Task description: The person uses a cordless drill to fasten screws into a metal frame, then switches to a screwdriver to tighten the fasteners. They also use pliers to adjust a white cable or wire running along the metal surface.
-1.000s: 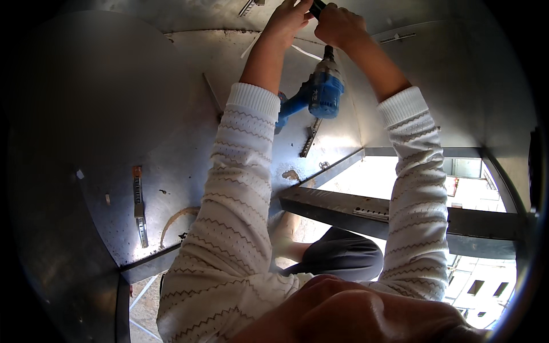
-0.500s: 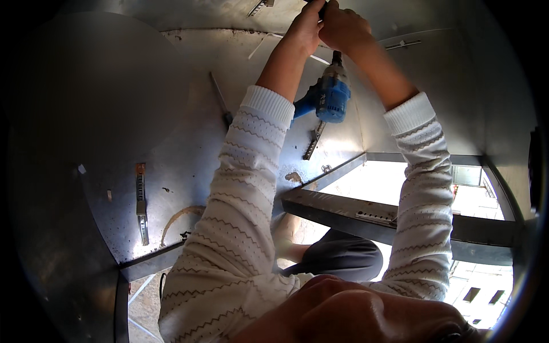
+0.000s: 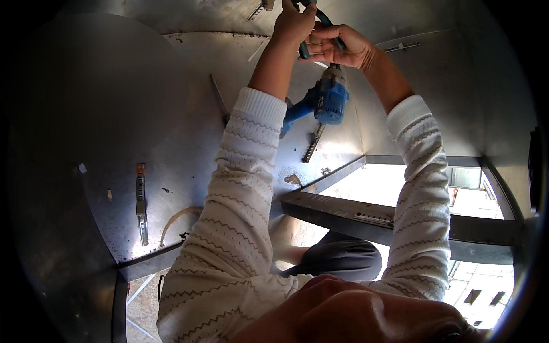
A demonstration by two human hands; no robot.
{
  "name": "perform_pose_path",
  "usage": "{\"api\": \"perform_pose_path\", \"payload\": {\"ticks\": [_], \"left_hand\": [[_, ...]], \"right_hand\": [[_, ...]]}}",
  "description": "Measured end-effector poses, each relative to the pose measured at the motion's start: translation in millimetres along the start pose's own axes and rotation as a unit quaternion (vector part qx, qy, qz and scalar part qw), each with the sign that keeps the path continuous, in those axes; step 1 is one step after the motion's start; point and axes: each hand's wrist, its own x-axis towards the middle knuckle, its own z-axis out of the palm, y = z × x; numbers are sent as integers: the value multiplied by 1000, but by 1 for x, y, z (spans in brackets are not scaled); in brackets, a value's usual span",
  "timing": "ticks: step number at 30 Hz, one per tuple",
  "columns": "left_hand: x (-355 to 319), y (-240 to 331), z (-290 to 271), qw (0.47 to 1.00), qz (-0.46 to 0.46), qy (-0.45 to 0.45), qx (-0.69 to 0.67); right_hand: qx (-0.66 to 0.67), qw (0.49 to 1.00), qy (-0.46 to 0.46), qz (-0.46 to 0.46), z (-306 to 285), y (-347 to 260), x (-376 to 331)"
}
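At the top of the view, both hands are on a pair of pliers with dark green handles (image 3: 326, 19). My left hand (image 3: 294, 26) is closed around its upper part; the jaws are hidden or out of the picture. My right hand (image 3: 349, 48) holds the spread handles loosely, one against the palm, with the fingers reaching across toward the other. Just below the hands, a blue cordless power driver (image 3: 330, 103) lies on the metal surface, its grip partly behind my left forearm. To the left of that forearm lies a thin rod-like tool (image 3: 217, 94), its lower end partly covered.
Sheet-metal walls surround me. Slotted metal strips (image 3: 141, 203) sit on the left panel, with another (image 3: 313, 143) below the driver. A dark metal crossbar (image 3: 343, 211) spans the bright opening at lower right. A frame edge (image 3: 151, 262) runs at lower left.
My hands have moved apart; the right has dropped slightly and its fingers have loosened and stretched. The green plier handles now show, spread open. My left forearm has shifted slightly left.
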Motion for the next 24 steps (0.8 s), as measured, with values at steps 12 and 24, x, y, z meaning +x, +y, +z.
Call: {"api": "perform_pose_path", "payload": {"ticks": [12, 24], "left_hand": [[13, -13, 5, 996, -78, -33, 9], [9, -8, -23, 1000, 11, -8, -2]], "right_hand": [[55, 998, -30, -22, -28, 10, 14], [99, 993, -22, -62, -17, 14, 12]]}}
